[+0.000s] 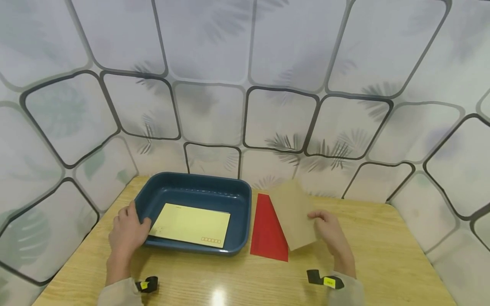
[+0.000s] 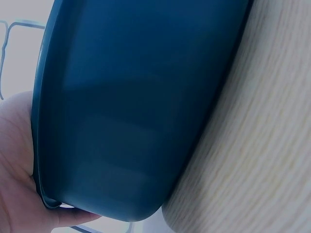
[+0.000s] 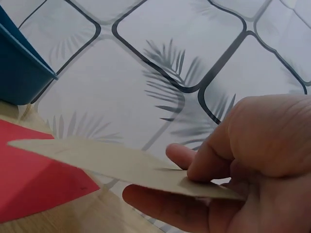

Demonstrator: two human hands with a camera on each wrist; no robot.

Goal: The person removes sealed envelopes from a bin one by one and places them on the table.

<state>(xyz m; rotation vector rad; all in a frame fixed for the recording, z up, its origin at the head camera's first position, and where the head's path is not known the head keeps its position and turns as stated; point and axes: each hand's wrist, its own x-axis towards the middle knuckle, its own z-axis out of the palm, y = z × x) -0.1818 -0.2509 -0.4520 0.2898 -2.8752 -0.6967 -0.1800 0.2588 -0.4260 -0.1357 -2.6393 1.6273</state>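
L hand [image 1: 129, 229] grips rim of tray [image 1: 206, 183] | R hand [image 1: 330, 231] pinches brown paper [image 1: 294, 216], tilted, partly over red paper [image 1: 266, 238] rt of tray | yellow env [image 1: 191, 223] in tray | step, we'd judge: handling brown paper; next move needs our pinch firm, tray steady

Pale beige sleeves [image 1: 119, 294], black wrist mounts [image 1: 314, 277], yellow labels [image 1: 329, 282], bare hands [image 1: 128, 229]

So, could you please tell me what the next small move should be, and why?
I would probably move the brown paper left, over the blue tray: the right grip pinches it above the table, partly over the red paper, while the left grip holds the tray's left side and a pale yellow envelope already lies inside.
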